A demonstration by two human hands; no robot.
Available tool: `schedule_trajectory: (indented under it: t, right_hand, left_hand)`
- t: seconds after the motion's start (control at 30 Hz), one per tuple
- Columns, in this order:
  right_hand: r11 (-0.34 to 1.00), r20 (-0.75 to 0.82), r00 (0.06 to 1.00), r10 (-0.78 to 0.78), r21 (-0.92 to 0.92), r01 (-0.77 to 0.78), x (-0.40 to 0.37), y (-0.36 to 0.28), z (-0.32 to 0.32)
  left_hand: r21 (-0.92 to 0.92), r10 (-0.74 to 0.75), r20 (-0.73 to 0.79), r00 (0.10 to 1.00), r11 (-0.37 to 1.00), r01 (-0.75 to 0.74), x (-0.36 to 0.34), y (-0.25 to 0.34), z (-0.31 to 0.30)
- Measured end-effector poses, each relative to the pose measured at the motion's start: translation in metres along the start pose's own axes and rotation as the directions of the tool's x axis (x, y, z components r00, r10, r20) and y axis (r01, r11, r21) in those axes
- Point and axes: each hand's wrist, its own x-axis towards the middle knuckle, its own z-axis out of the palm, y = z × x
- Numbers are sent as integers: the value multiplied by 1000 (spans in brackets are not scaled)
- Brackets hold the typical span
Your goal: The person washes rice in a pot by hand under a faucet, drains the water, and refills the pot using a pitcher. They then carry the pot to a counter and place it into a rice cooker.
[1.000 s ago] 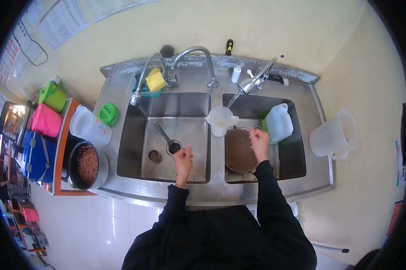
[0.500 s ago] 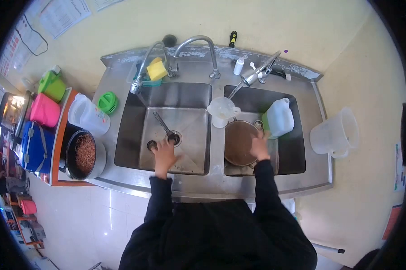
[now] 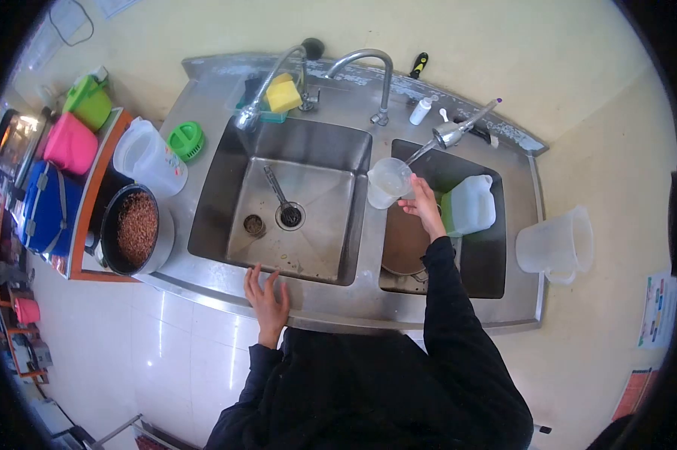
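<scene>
My right hand (image 3: 427,208) is at the handle side of a clear plastic jug (image 3: 389,178), its fingers closed about the handle, which is mostly hidden. Water runs from the right faucet (image 3: 449,135) toward the jug. Beneath that hand, a round pot of brown liquid (image 3: 404,244) sits in the right basin, partly covered by the jug and my arm. My left hand (image 3: 268,304) rests with spread fingers on the front rim of the steel sink (image 3: 316,313), holding nothing.
A whitish jerrycan (image 3: 470,206) stands in the right basin. The left basin has a black-ended utensil (image 3: 280,187) at the drain and a small round cup (image 3: 254,225). A pot of reddish-brown grains (image 3: 137,229) stands left; a large clear pitcher (image 3: 552,244) stands right.
My right hand has moved up from over the pot to the jug's handle. My left hand has drawn back from the left basin to the front rim. The view has shifted slightly.
</scene>
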Motion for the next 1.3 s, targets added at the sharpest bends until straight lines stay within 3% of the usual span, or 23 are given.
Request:
schedule_trajectory:
  t: [0.1,0.3,0.5,0.8,1.3]
  right_hand:
    - [995,-53,993,-102,15,103,-7,-3,8]
    - [984,-17,986,-169,55,170,-9,-2,12]
    - [982,-41,984,-173,72,176,-8,-2,15]
    - [973,-59,972,-228,-56,225,-7,0,11]
    - [979,-36,982,-185,84,188,-11,4,3]
  left_hand:
    - [63,-34,-67,997,997,39,-8,-1,-3]
    - [-4,-65,-83,994,998,64,-8,0,-2]
    - [-1,-76,-106,991,997,76,-7,-2,-2]
    - [-29,-97,-144,985,995,94,-8,-5,-1]
    - [-53,-128,-191,973,991,120,-9,-5,0]
